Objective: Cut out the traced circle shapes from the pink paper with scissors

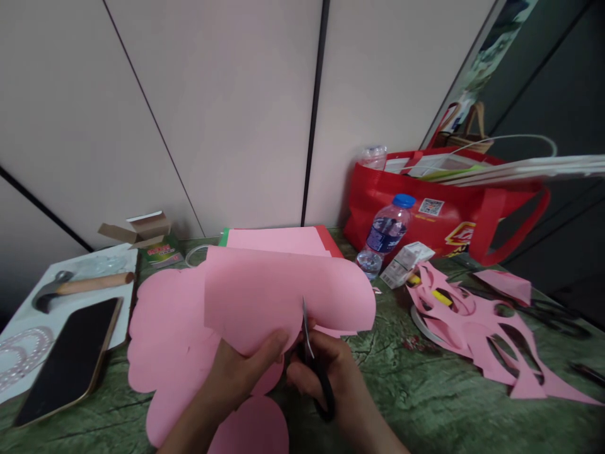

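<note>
My left hand [250, 369] is closed on the lower edge of a pink paper sheet [265, 284], its thumb lying on top. The sheet curls over at its right side. My right hand [331, 366] grips black-handled scissors [324, 391]. One blade shows in front of the sheet, pointing away from me, with the paper at the blades. Under and to the left of the sheet lies a scalloped pink paper shape [163, 340]. A rounded pink paper piece [258, 422] is below my left hand.
At left, a hammer [89, 285] and a phone [70, 359] rest on a white board, near an opened small box [163, 246]. At right stand a water bottle [385, 233] and a red bag [401, 180]. Pink paper scraps [477, 328] and other black scissors [553, 315] lie at far right.
</note>
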A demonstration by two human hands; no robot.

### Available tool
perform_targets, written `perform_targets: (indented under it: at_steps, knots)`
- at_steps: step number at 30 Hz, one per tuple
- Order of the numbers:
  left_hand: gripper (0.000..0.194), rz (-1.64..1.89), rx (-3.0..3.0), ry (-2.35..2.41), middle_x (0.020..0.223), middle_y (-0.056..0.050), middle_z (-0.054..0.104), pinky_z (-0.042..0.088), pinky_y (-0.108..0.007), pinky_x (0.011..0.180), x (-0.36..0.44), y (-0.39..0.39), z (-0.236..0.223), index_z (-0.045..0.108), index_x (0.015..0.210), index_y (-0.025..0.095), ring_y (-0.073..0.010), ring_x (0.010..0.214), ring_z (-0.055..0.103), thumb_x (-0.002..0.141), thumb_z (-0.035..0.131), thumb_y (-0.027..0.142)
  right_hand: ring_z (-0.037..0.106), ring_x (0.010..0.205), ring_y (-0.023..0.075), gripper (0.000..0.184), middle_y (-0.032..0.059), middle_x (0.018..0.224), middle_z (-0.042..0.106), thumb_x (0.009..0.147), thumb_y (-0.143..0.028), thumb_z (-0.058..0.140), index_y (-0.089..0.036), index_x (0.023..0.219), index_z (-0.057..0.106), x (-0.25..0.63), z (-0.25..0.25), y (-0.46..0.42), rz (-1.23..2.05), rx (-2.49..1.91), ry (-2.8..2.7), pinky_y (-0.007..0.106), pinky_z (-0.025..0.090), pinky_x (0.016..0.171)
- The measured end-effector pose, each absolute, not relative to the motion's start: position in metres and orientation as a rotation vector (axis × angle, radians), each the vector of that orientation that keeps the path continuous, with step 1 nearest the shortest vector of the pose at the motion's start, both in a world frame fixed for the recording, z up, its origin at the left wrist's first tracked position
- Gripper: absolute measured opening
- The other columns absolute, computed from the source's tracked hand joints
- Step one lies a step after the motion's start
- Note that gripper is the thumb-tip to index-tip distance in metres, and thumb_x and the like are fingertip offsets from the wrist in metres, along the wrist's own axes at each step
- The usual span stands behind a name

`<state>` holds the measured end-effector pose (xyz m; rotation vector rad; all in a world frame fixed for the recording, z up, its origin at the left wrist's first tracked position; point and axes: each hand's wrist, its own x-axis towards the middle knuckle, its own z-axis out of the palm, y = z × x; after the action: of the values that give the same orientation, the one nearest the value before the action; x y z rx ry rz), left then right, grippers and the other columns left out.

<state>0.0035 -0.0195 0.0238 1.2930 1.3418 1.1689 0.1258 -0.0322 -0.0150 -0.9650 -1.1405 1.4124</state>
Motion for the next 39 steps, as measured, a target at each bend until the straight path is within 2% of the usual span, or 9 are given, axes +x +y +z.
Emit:
perform_targets:
  at_steps: [8, 19, 24, 30, 33, 39]
  knots:
    - [0.017, 1.183, 1.318, 1.325, 0.047, 0.003, 0.054, 0.043, -0.024, 0.048, 0.002, -0.018, 0.023, 0.054, 0.051, 0.020, -0.0137, 0.049, 0.053, 0.064, 0.061, 0.029, 0.036, 0.040, 0.0077, 0.002, -0.0059, 0.045, 0.048, 0.059, -0.019, 0.061, -0.018, 0.060, 0.061, 0.125, -0.017, -0.034, 1.399, -1.035, -1.126, 0.020, 0.025, 0.038]
    - [0.022, 1.211, 1.334, 1.327, 0.047, 0.002, 0.052, 0.043, -0.023, 0.044, 0.002, -0.018, 0.024, 0.048, 0.049, 0.020, -0.0132, 0.048, 0.052, 0.063, 0.061, 0.030, 0.036, 0.037, 0.0066, 0.002, -0.0068, 0.043, 0.048, 0.058, -0.016, 0.061, -0.017, 0.059, 0.059, 0.125, -0.010, -0.034, 1.406, -1.030, -1.130, 0.019, 0.024, 0.036]
    - [0.020, 1.197, 1.361, 1.373, 0.045, 0.002, 0.051, 0.042, -0.023, 0.042, -0.002, -0.017, 0.022, 0.051, 0.052, 0.020, -0.0140, 0.046, 0.051, 0.063, 0.062, 0.033, 0.036, 0.037, 0.0070, 0.003, -0.0070, 0.041, 0.046, 0.059, -0.019, 0.062, -0.016, 0.061, 0.062, 0.126, -0.008, -0.035, 1.409, -1.032, -1.144, 0.020, 0.025, 0.037]
    - [0.016, 1.130, 1.516, 1.303, 0.046, 0.003, 0.051, 0.039, -0.022, 0.039, -0.010, -0.010, 0.015, 0.059, 0.069, 0.017, -0.0127, 0.042, 0.049, 0.065, 0.061, 0.033, 0.035, 0.037, 0.0069, 0.008, -0.0076, 0.041, 0.043, 0.061, -0.024, 0.062, -0.016, 0.063, 0.063, 0.126, -0.008, -0.035, 1.426, -1.028, -1.143, 0.020, 0.027, 0.037]
    - [0.015, 1.141, 1.540, 1.318, 0.045, 0.004, 0.049, 0.037, -0.021, 0.037, -0.012, -0.009, 0.013, 0.058, 0.071, 0.017, -0.0117, 0.041, 0.047, 0.066, 0.061, 0.031, 0.036, 0.037, 0.0068, 0.011, -0.0080, 0.041, 0.042, 0.062, -0.027, 0.064, -0.017, 0.063, 0.062, 0.126, -0.010, -0.035, 1.437, -1.000, -1.149, 0.020, 0.028, 0.037]
    - [0.019, 1.155, 1.559, 1.330, 0.046, 0.004, 0.049, 0.037, -0.020, 0.037, -0.013, -0.010, 0.014, 0.051, 0.055, 0.018, -0.0101, 0.041, 0.045, 0.066, 0.062, 0.029, 0.037, 0.034, 0.0063, 0.015, -0.0085, 0.039, 0.042, 0.062, -0.031, 0.066, -0.016, 0.063, 0.062, 0.126, -0.014, -0.035, 1.449, -0.996, -1.144, 0.019, 0.027, 0.035]
